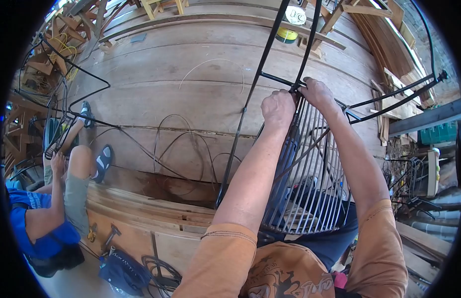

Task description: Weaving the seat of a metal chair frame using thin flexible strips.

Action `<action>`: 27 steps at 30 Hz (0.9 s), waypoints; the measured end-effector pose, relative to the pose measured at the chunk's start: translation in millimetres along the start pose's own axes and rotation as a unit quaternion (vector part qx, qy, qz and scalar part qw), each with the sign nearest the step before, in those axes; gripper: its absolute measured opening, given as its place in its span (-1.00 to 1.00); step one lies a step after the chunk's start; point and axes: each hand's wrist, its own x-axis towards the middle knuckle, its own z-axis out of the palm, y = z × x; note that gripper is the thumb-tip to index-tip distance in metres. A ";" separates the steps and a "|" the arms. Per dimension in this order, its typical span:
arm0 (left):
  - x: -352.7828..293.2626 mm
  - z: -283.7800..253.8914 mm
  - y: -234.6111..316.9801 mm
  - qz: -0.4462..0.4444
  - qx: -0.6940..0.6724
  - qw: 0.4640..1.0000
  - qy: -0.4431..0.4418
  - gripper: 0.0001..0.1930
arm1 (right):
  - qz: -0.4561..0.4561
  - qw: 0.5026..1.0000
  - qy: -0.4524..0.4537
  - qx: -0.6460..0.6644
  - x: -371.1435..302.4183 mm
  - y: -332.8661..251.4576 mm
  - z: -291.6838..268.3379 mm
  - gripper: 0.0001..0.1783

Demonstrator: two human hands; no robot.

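A black metal chair frame (261, 74) stands tilted against my lap. Thin grey-brown weaving strands (310, 198) fan lengthwise from its short crossbar to the curved rail near me. My left hand (279, 108) is closed in a fist at the crossbar, against the top of the outermost strands. Just to its right, my right hand (317, 94) curls its fingers round the same joint, thumb side toward the bar. The strand ends between the hands are mostly hidden by the fingers. One darker strand (306, 154) crosses the others diagonally.
Loose strand loops (183, 119) lie on the board floor to the left. A seated co-worker in blue (46, 218) handles another black frame (91, 82). Nearby are a hammer (111, 236) and a dark blue bag (123, 270). A yellow-green tape roll (286, 35) and stacked planks (384, 35) stand beyond.
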 end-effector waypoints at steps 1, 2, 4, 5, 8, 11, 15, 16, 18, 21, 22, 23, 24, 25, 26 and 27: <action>0.1 1.2 0.2 0.000 0.003 1.000 0.003 -0.64 | -0.020 1.000 0.005 0.023 4.1 3.6 0.3 -0.60; 0.5 2.3 -0.1 0.001 0.006 1.000 0.005 -0.64 | -0.040 0.998 0.009 0.046 7.8 6.8 1.8 -0.63; 1.3 3.5 -1.8 -0.001 0.002 1.000 0.010 -0.64 | -0.046 0.998 0.006 0.048 13.2 9.9 2.8 -0.67; 1.1 4.2 -2.0 0.000 -0.002 1.000 0.014 -0.64 | -0.059 0.998 0.000 0.039 15.1 9.4 2.4 -0.67; 1.9 6.4 -2.8 -0.013 -0.006 1.000 0.014 -0.65 | -0.064 0.998 -0.004 0.029 16.2 6.0 1.9 -0.69; 3.0 10.5 -4.0 0.019 0.049 0.998 0.041 -0.74 | -0.075 0.996 -0.024 0.042 17.3 6.4 -3.3 -0.69; 5.5 12.8 -3.3 0.012 0.049 0.998 0.022 -0.73 | -0.040 0.995 -0.075 0.044 21.6 6.8 -8.9 -0.63; 5.6 13.1 -2.9 -0.006 0.023 1.000 0.014 -0.68 | -0.038 0.995 -0.077 0.043 20.7 7.3 -8.8 -0.63; 6.0 14.1 -4.1 -0.025 -0.005 1.000 0.002 -0.63 | -0.094 0.994 -0.042 0.031 19.3 7.7 -6.8 -0.64; 6.0 15.8 -7.6 0.004 0.000 1.000 0.019 -0.63 | -0.096 0.995 -0.022 0.028 17.2 5.4 -6.8 -0.63; 5.6 15.1 -7.0 0.005 -0.002 1.000 0.013 -0.63 | -0.081 0.996 -0.028 0.020 17.6 3.8 -8.7 -0.63; 5.1 14.0 -6.0 0.002 0.004 1.000 0.013 -0.63 | -0.075 0.997 -0.028 0.021 16.6 2.1 -9.7 -0.62; 5.0 12.7 -5.1 -0.001 0.009 1.000 0.014 -0.63 | -0.068 0.997 -0.028 0.023 16.3 -0.3 -10.8 -0.61; 5.9 11.4 -3.9 -0.017 0.008 1.000 0.011 -0.63 | -0.057 0.997 -0.053 0.013 17.7 -4.4 -14.3 -0.59; 4.7 10.3 -3.8 -0.015 0.009 1.000 0.007 -0.63 | -0.060 0.996 -0.068 0.016 20.1 -4.3 -12.8 -0.59; 2.1 8.8 -4.1 -0.014 0.008 1.000 0.011 -0.63 | -0.063 0.994 -0.083 0.019 23.1 -3.1 -12.0 -0.58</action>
